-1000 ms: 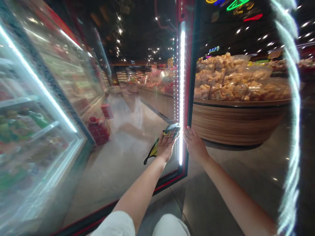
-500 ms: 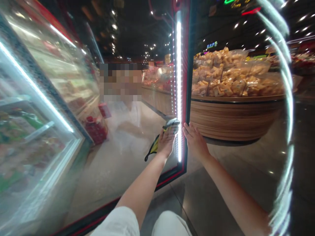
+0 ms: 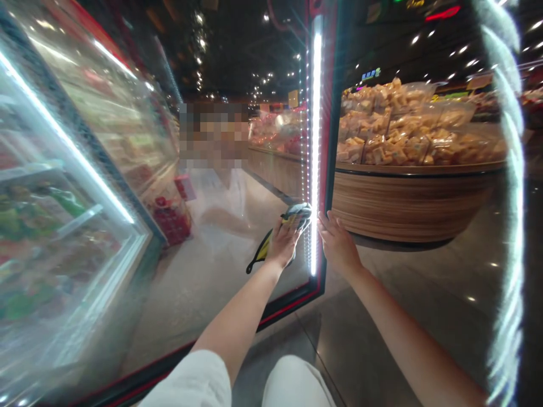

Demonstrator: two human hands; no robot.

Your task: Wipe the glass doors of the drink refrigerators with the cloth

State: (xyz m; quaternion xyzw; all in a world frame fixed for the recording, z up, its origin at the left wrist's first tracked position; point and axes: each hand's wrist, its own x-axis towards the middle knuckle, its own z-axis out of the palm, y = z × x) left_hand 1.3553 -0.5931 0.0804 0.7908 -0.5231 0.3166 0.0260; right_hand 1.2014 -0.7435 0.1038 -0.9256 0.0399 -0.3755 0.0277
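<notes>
1. The left hand (image 3: 285, 243) lies on a yellow-and-grey cleaning cloth (image 3: 263, 249) with dark edging. Its fingers are extended and laid flat over the cloth rather than curled into a fist.

2. The cloth is against the glass door (image 3: 220, 294), just left of the lit strip — its upper part bunched around the fingertips, a pointed corner with a small dark loop trailing down to the left.

3. The right hand (image 3: 340, 246) is at the outer edge of the red-and-black door frame (image 3: 328, 141). Its fingers are mostly straight and point up toward the frame (whether the tips hook around the edge, I cannot tell).

4. Between the two hands runs a vertical LED light strip (image 3: 316, 147), glowing white along the frame, with a row of small light dots beside it in the glass.

5. To the left stands a lit display cooler (image 3: 97, 217) with packaged goods on its shelves; the labels are too blurred to read.

6. The glass shows a faint reflection of a person in a light top, and a red item is visible near the cooler.

7. Beyond the door, to the right, a rounded wood-grain display stand (image 3: 407, 206) bears heaped tan packaged snacks (image 3: 394, 141).

8. Below — a white sleeve (image 3: 190, 379), a white-clad knee (image 3: 294, 384) and grey floor tiles (image 3: 424, 316).
</notes>
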